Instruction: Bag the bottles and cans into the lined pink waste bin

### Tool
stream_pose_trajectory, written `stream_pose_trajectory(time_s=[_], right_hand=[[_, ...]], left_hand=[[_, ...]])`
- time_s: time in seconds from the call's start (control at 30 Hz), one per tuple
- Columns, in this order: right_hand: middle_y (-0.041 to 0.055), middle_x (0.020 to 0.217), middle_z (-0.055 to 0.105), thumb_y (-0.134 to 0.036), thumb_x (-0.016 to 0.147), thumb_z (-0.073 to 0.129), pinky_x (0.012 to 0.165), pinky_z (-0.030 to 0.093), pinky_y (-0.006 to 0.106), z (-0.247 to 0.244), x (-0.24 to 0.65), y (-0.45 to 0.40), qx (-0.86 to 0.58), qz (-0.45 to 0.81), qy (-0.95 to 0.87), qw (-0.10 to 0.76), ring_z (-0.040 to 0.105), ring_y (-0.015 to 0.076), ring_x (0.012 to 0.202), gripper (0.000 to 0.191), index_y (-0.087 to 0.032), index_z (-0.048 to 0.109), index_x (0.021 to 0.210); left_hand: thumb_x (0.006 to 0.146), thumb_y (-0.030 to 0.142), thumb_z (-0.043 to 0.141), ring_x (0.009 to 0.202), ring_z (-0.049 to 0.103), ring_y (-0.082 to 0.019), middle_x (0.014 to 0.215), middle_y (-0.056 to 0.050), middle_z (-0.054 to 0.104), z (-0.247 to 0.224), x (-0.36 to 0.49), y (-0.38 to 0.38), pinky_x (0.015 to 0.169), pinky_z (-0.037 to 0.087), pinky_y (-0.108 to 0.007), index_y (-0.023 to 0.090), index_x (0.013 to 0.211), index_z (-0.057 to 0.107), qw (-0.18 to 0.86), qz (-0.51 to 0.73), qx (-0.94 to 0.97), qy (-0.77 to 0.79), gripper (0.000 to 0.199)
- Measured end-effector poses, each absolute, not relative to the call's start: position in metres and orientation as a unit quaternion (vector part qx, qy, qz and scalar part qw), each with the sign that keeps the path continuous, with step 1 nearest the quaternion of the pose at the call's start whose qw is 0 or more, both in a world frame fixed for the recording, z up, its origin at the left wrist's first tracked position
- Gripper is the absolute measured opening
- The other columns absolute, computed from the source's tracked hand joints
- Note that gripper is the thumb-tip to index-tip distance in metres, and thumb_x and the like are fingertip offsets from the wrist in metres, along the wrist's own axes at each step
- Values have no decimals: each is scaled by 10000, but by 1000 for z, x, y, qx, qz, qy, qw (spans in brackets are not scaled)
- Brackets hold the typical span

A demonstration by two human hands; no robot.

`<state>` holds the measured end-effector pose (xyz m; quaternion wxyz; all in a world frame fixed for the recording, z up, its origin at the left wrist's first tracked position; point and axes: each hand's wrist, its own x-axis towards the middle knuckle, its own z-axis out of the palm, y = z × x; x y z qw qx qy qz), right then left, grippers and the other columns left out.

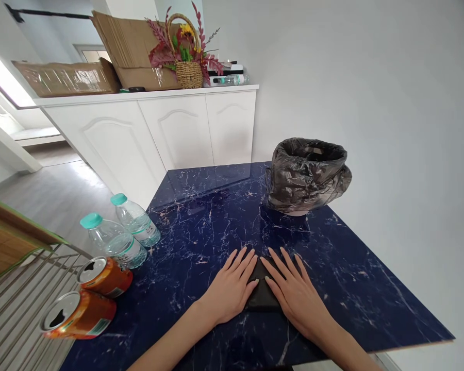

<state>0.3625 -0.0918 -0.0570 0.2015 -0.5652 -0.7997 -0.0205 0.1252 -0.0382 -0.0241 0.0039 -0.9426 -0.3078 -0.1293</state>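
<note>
My left hand (232,288) lies palm down with its fingers stretched out, at the left edge of a flat black item (263,293) near the front of the dark blue marbled table (216,221). Across from it, my right hand (297,296) rests flat on the right part of the same item, its fingers spread. Both palms hide parts of the black item. At the table's left edge stand two clear bottles (118,245) (137,221) with teal caps and two opened orange cans (106,278) (81,313).
A bin lined with a black bag (307,178) stands at the table's back right, beside the wall. Behind the table, a white cabinet (185,129) holds cardboard boxes (69,78) and a flower basket (189,74). A metal rack (23,309) is at the left.
</note>
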Motion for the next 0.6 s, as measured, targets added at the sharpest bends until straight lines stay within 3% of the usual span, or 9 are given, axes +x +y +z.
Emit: stream_pose_trajectory(time_s=[0.2,0.37,0.47,0.6], right_hand=[[15,1790,269,-433,1151,395,1306,299,667,-64,367,-93,-566,-17,-800,200,251,334,1654,621,-380,212,1741],[16,1779,311,-445,1150,398,1313,278,662,-64,368,-91,-565,-4,-801,201,267,328,1650,601,-377,261,1731],[42,1738,408,-461,1151,398,1315,304,612,-64,381,-88,-569,33,-794,212,357,306,1614,545,-334,397,1681],[144,1508,604,-595,1090,483,1174,470,593,-64,414,-84,-642,55,-714,273,563,354,1407,524,-242,639,1446]], left_hand=[[1162,420,365,1666,227,-294,1782,-72,296,-25,121,-37,1359,244,-507,255,1758,14,-14,-128,-939,-318,711],[1157,415,390,1669,219,-296,1787,-54,293,-24,117,-37,1369,232,-517,267,1757,113,-26,-137,-936,-324,677],[1163,396,381,1668,224,-270,1777,-60,324,-22,114,-39,1366,259,-494,250,1742,204,-54,-144,-930,-335,623],[1164,418,382,1658,266,-262,1762,-69,367,-19,108,-40,1337,337,-498,250,1699,319,-122,-171,-905,-371,564]])
